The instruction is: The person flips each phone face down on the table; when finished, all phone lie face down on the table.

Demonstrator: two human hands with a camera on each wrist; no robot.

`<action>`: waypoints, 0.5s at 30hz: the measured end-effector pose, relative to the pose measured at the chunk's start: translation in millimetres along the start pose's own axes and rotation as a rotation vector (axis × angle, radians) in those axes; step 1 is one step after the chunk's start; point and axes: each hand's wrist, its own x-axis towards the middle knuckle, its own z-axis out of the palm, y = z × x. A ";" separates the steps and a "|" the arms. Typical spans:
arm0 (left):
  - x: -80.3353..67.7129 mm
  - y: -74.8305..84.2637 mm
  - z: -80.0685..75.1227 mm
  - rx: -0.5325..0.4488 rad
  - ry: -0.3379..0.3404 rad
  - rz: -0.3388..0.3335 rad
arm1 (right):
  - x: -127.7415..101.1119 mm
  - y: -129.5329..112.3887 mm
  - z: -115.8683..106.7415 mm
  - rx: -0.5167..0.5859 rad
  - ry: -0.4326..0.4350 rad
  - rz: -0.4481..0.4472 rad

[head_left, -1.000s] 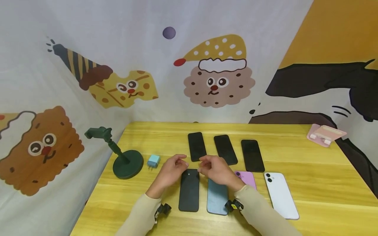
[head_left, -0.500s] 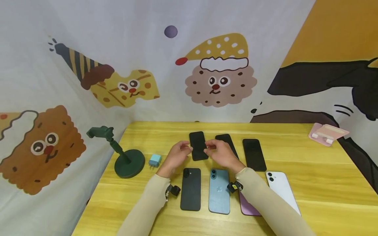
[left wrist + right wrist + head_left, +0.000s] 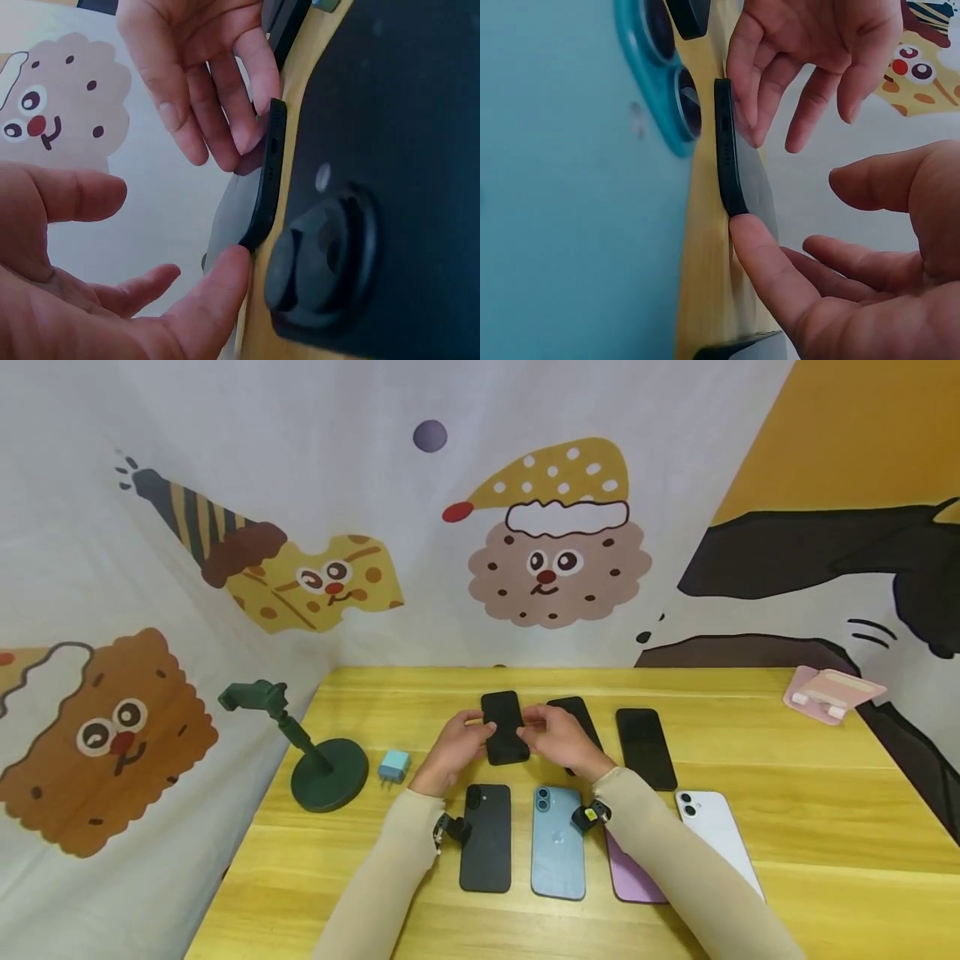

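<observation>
A black phone lies screen up at the left end of the back row. My left hand is at its left side and my right hand at its right side. In the left wrist view a left fingertip meets a lower corner of the phone, while the other left fingers are spread apart. The right wrist view shows a right fingertip at the opposite lower corner of the same phone. Neither hand curls round it. The right hand partly covers a second black phone.
In front lie a dark grey phone, a blue phone, a purple phone and a white phone. A third black phone is back right. Left are a green stand and blue charger; a pink stand stands right.
Both hands have moved away from me, from above the front row to the sides of the left black phone, and drawn closer to it. The phones lie where they were.
</observation>
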 end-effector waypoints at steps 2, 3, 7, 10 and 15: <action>1.9 1.1 1.6 -0.005 0.012 -0.007 | 1.3 0.2 -0.4 -0.001 -0.004 0.004; 2.6 1.4 2.5 -0.005 0.019 -0.008 | 1.5 -0.1 -0.4 -0.002 -0.009 0.006; 4.2 1.4 4.2 0.012 0.052 -0.001 | 1.9 1.0 0.7 0.001 -0.014 0.012; 4.9 0.4 4.2 0.035 0.073 0.015 | 1.8 1.5 2.0 0.026 -0.004 0.019; 7.9 -1.6 3.6 0.028 0.094 0.041 | 2.3 0.4 2.5 0.090 0.010 0.023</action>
